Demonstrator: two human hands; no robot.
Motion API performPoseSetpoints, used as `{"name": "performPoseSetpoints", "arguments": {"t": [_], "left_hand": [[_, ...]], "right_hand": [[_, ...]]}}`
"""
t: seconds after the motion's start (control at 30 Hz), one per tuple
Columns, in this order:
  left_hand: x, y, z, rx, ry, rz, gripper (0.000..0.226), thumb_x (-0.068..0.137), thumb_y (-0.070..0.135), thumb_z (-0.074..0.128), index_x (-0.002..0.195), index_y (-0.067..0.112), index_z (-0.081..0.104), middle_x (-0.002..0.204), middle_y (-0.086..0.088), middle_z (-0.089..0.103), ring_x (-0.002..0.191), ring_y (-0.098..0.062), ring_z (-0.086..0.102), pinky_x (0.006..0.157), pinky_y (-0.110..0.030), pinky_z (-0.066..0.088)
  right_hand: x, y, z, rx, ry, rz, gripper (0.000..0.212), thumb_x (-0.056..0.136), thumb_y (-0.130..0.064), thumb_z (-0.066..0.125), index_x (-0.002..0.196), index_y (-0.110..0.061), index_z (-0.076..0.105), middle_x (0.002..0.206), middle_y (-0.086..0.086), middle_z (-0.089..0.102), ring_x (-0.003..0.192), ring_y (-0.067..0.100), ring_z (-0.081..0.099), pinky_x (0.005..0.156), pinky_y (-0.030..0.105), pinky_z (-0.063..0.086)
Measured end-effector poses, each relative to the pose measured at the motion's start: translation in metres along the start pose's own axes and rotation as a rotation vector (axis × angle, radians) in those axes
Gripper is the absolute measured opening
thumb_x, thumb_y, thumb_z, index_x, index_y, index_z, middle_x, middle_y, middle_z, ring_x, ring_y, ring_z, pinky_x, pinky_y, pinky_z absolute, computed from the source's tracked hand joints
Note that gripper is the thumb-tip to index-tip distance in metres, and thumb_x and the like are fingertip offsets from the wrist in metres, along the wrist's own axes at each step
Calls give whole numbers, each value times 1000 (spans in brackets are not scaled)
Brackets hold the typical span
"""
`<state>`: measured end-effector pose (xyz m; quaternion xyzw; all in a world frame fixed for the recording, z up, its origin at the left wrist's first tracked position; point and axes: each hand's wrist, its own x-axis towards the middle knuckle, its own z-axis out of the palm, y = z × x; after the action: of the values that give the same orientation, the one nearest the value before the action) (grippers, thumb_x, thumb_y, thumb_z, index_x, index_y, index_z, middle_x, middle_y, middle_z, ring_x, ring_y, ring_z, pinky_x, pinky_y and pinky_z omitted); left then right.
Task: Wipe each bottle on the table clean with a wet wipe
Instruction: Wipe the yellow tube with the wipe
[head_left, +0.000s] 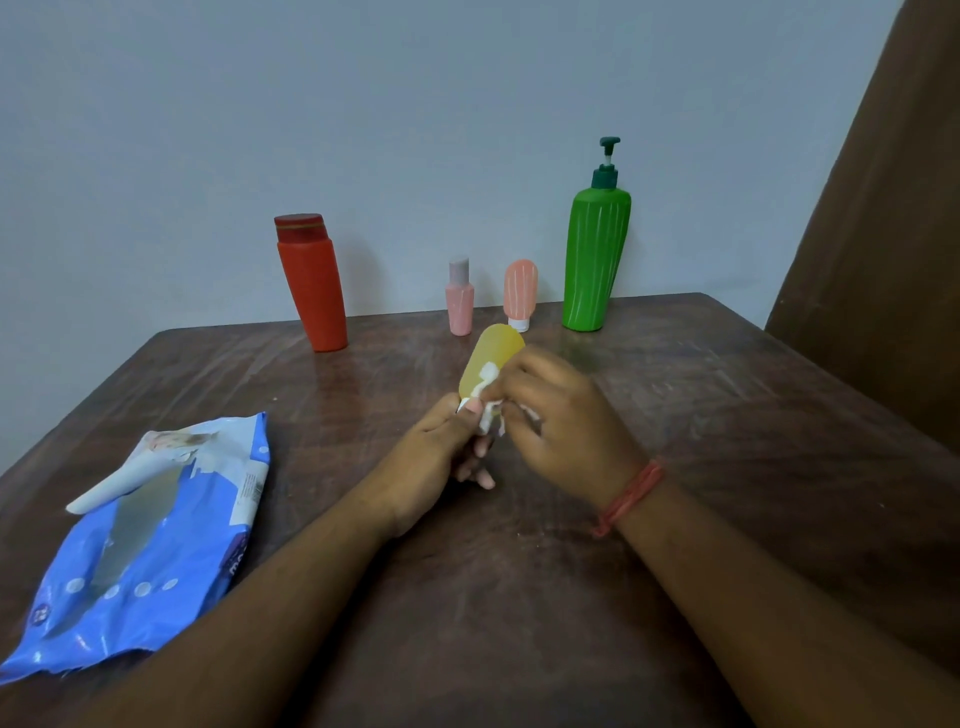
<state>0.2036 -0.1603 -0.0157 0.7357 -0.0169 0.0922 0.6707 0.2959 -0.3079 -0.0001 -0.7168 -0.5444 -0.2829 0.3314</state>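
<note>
At the left edge of the table (727, 415) a blue wet-wipe pack (150, 545) is seen lying flat with its flap peeled open; whether more wipes remain inside cannot be made out. Further back and to the right, four bottles are stood upright in a rough row near the wall: a red bottle (311, 286), a small pink bottle (460, 301), a peach tube (520, 293) set on its white cap, and a green pump bottle (597, 254).

Near the middle, lifted off the table, a yellow bottle (491, 358) is gripped at its lower end by the left hand (441, 457), its rounded end tilted up and away. The cap end is hidden within the fingers. A wet wipe (489, 384), bunched up, is pinched by the right hand (561, 426) and pressed against the side of the yellow bottle. The hands are brought close together, both closed on what they hold. A red thread band (628, 496) is worn on the right wrist.

The step in hand is judged to be the wiping of the yellow bottle. Next, the bottle would probably need to be turned so its far side, unseen from here, can be rubbed, then set down and another bottle taken up. Which of the standing bottles have been cleaned cannot be told. A brown curtain (883, 208) is cut off at the right edge.
</note>
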Motion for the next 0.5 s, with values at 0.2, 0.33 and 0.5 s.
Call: {"name": "performPoseSetpoints", "arguments": {"t": [0.2, 0.33, 0.5], "left_hand": [[1, -3, -3, -77, -20, -6, 41, 99, 44, 39, 103, 5, 51, 78, -3, 56, 58, -16, 43, 73, -37, 52], [1, -5, -4, -150, -27, -18, 41, 97, 42, 41, 106, 3, 51, 78, -5, 57, 57, -17, 42, 76, -40, 52], [2, -6, -5, -187, -41, -8, 41, 97, 40, 41, 106, 1, 52, 76, -6, 57, 57, -17, 44, 77, -42, 52]], "right_hand": [[-1, -3, 2, 82, 74, 135, 19, 80, 6, 61, 91, -6, 71, 96, 3, 62, 89, 18, 62, 77, 34, 53], [-2, -2, 5, 99, 136, 204, 18, 79, 7, 62, 89, -7, 71, 95, 3, 61, 88, 13, 61, 76, 29, 51], [-6, -9, 9, 124, 74, 143, 17, 79, 7, 64, 92, -4, 70, 95, 5, 58, 88, 15, 59, 77, 21, 47]]}}
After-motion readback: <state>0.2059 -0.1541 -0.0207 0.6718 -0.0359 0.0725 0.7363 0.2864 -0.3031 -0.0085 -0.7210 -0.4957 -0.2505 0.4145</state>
